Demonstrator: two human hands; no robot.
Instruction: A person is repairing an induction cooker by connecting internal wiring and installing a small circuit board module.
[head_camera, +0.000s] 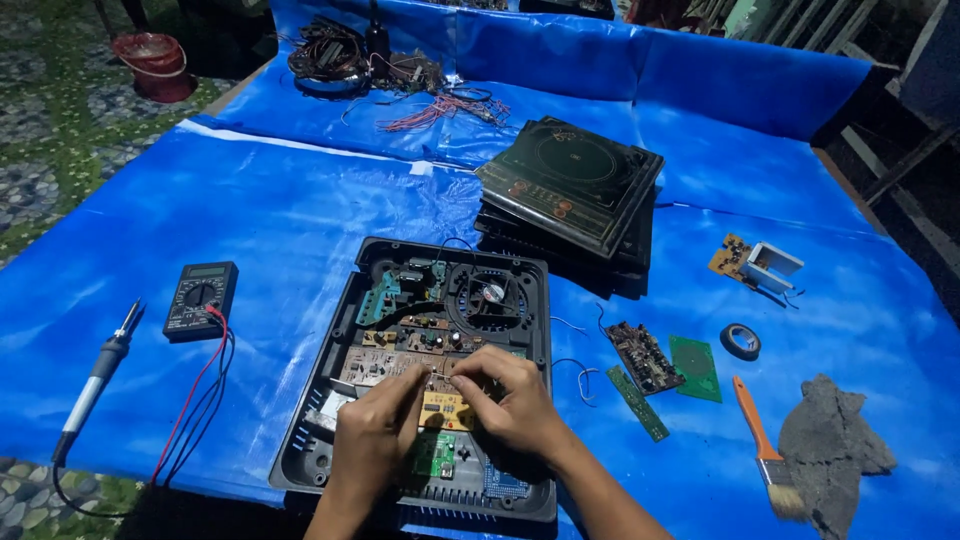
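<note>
An opened black induction cooker base (300, 420) lies on the blue tarp in front of me, showing circuit boards and a round cooling fan (490, 294). My left hand (375, 440) and my right hand (510, 405) meet over its lower middle. Both pinch at a small yellow circuit board (446, 410) inside the casing. A small green board (437, 455) lies just below my fingers.
A multimeter (200, 298) with red and black leads and a soldering iron (100, 365) lie at left. Stacked black cooktop panels (570, 185) sit behind. At right are loose boards (640, 357), a tape roll (740, 341), a paintbrush (765, 445) and a grey rag (830, 440). Tangled wires (400, 80) lie far back.
</note>
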